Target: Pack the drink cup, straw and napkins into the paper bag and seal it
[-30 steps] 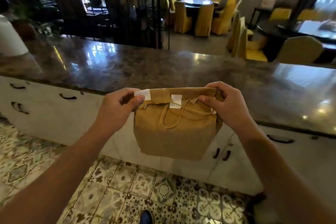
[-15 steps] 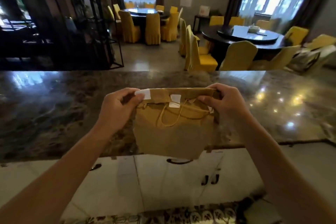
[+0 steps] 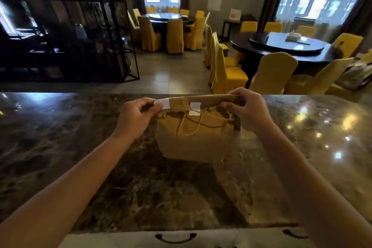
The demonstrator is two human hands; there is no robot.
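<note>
While the dark marble counter (image 3: 80, 167) fills the lower half of the view, with a dining room of yellow chairs (image 3: 227, 70) and round tables (image 3: 285, 46) beyond it, the work itself sits near the counter's far edge. That work is the paper bag (image 3: 193, 141), held upright over the stone with its top folded flat toward the person; whether its base rests on the counter or hangs just above I cannot tell. The drink cup, straw and napkins are not visible, so I judge them already inside. The left hand (image 3: 136, 119) is closed in a pinch on the left end of the fold, thumb and fingers clamped where a white tape strip (image 3: 164, 103) wraps the corner. The right hand (image 3: 249, 110) pinches the right end of the fold likewise. Between them a second tape piece (image 3: 195, 108) bridges the flap onto the bag's front, just above the twine handle (image 3: 191, 125) lying loose against the face.

To finish sealing well, I would keep the fold taut between both pinches, set the bag firmly on the stone, then free one hand at a time to rub each strip flat from the middle outward. The corner strip looks partly lifted, so it needs pressing most. Tilting the bag risks spilling the drink.
</note>
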